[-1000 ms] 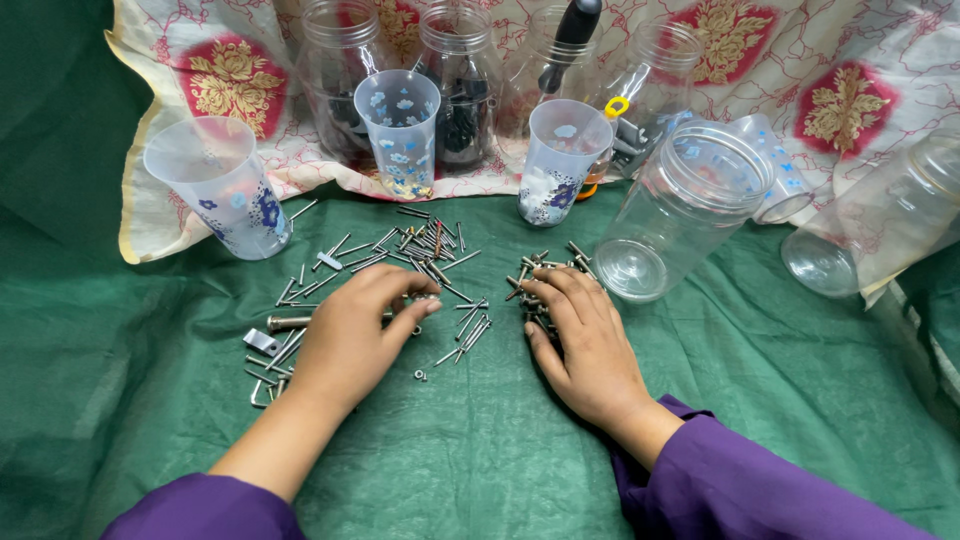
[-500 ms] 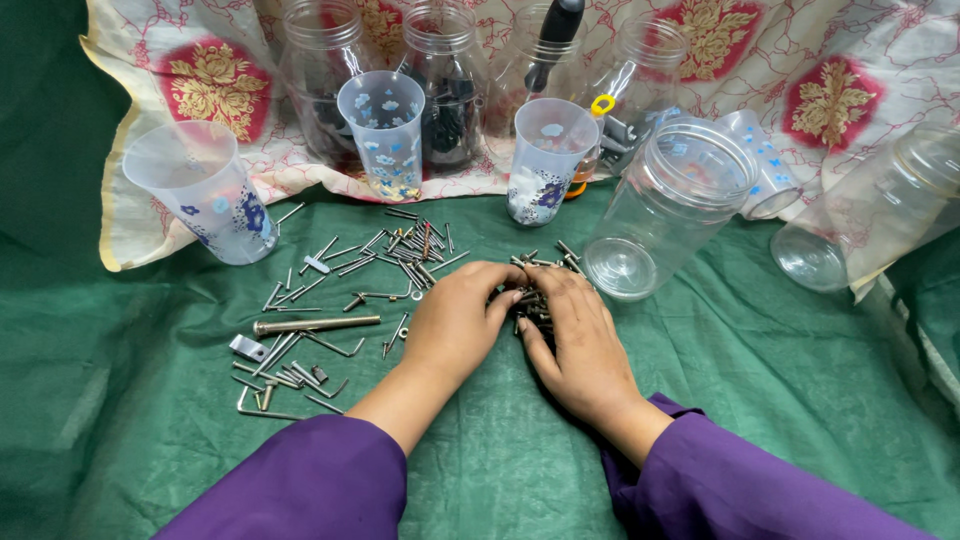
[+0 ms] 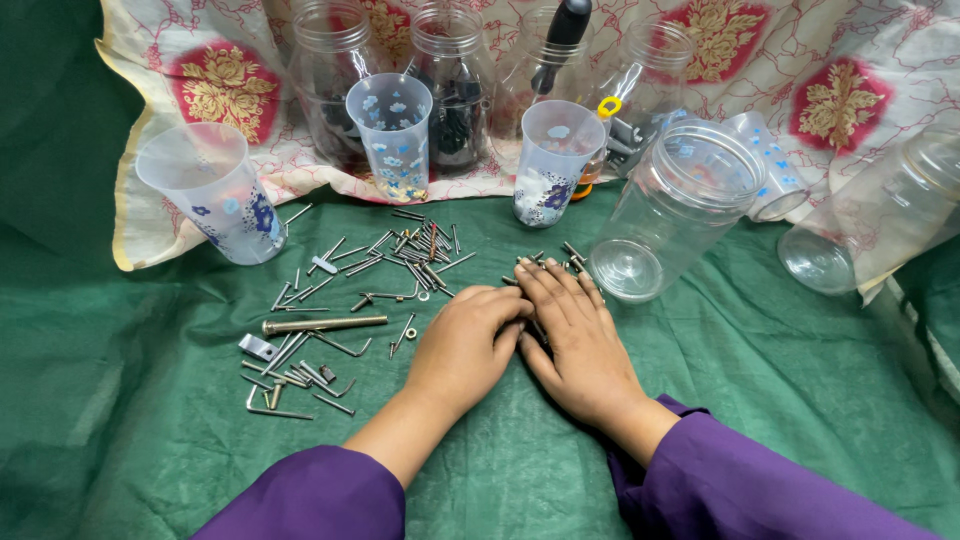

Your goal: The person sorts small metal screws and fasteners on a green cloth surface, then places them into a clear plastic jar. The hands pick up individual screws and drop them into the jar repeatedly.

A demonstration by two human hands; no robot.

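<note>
Left to right: a tilted floral plastic cup; scattered nails and screws on green cloth; left hand, fingers curled, touching right hand, laid flat over a small screw pile; whether either grips anything cannot be told; a clear jar on its side.

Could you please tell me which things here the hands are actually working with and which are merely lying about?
In hand:
left hand and right hand, side by side, palms down
small dark screws under and beside the right fingers

Lying about:
nail pile
brass rod
tipped clear jar
flowered cups
patterned cloth
</note>
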